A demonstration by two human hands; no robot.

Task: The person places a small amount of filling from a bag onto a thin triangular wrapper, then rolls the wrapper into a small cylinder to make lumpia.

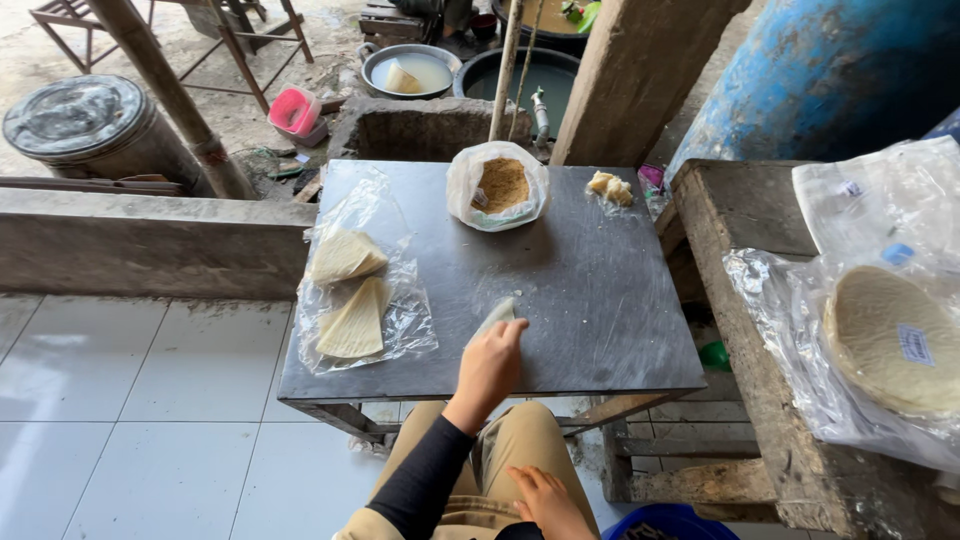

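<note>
Wrapper piece [497, 315] sits on the dark table [600, 310], our left hand [490, 365] clamped on its near edge. Right hand [545, 500] rests loose and empty on our knee. We'd lift gently so it won't tear.

The pale wrapper piece [497, 314] is largely covered by the left hand [488, 365], so its shape cannot be told. The right hand [548, 503] is cut off by the bottom edge (its fingers [530, 482] only partly seen). The blue bowl [668, 522] is likewise cropped.
</note>
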